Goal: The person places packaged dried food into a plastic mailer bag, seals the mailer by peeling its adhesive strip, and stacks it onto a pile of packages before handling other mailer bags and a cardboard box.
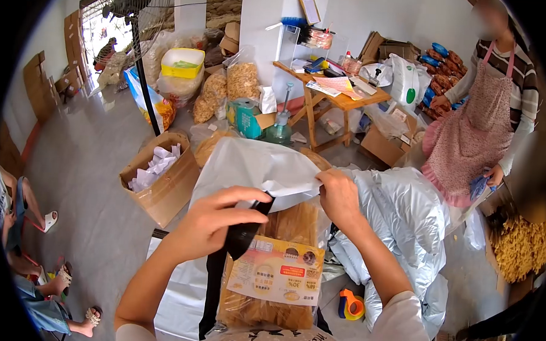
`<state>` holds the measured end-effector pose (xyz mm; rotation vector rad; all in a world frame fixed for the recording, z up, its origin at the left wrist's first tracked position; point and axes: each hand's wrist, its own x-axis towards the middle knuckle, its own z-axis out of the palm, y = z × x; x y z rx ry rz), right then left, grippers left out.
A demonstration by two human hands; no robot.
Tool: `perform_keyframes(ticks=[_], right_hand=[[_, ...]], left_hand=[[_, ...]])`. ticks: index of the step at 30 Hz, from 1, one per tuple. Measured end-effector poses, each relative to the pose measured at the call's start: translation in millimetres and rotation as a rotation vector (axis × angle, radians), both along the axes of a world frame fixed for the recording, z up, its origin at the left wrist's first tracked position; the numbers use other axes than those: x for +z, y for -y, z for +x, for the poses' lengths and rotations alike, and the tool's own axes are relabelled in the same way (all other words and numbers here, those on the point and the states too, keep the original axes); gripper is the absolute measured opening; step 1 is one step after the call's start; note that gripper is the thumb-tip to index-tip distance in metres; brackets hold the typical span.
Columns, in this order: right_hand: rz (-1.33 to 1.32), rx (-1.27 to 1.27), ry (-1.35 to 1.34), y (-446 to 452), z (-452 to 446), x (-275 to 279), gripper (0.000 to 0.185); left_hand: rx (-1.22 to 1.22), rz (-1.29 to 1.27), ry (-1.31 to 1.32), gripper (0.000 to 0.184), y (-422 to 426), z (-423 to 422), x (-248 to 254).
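Note:
A white plastic mailing bag [243, 163] with a black inside is spread in front of me. My left hand [212, 226] has its fingers curled at the bag's black inner edge. My right hand [343, 201] pinches the white rim at the upper right. Below and between my hands is a clear package of long yellowish-brown dried food [267, 313], carrying a yellow and white printed label [274, 271]. The package's upper end reaches under the bag's raised flap.
Stuffed silver-white mailing bags [399, 218] are piled at my right, near an orange-and-blue tape dispenser [351, 305]. A carton of white paper [157, 174] stands left, by a standing fan [141, 55]. A person in a pink apron [470, 118] stands right. Behind is a wooden table [331, 94].

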<state>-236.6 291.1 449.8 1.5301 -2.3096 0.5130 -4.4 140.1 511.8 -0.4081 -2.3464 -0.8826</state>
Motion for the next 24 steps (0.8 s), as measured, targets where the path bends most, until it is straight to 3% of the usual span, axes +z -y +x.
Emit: perform_keyframes(ticks=[2, 5, 6, 9, 11, 14, 19, 21, 22, 24], right_hand=[[-0.315, 0.003, -0.094, 0, 3, 5, 0.027], [-0.406, -0.110, -0.094, -14, 25, 28, 0.022], [-0.402, -0.105, -0.094, -21, 35, 34, 0.022], [-0.199, -0.134, -0.105, -44, 59, 42, 0.021], [-0.067, -0.078, 0.154, -56, 67, 42, 0.020], [-0.138, -0.083, 0.066, -62, 77, 50, 0.020], [-0.001, -0.052, 0.068, -64, 58, 39, 0.016], [0.084, -0.081, 0.039, -66, 49, 35, 0.015], [0.181, -0.170, -0.004, -67, 42, 35, 0.019], [0.293, -0.266, -0.030, -67, 29, 34, 0.024]], left_hand=[[0.009, 0.002, -0.053, 0.047, 7, 3, -8], [0.612, 0.107, -0.347, 0.053, 2, 6, -22], [0.617, 0.111, -0.346, 0.053, 8, 7, -32], [0.817, 0.221, -0.214, 0.041, 43, 12, -80], [0.904, 0.453, 0.096, 0.021, 62, 13, -111], [0.914, 0.531, 0.078, 0.008, 67, 6, -124], [0.851, 0.644, -0.083, 0.009, 78, -14, -137], [0.592, 0.828, -0.199, 0.004, 71, -23, -128], [0.594, 0.833, -0.185, 0.004, 72, -21, -127], [0.515, 0.692, 0.117, 0.008, 74, -15, -127]])
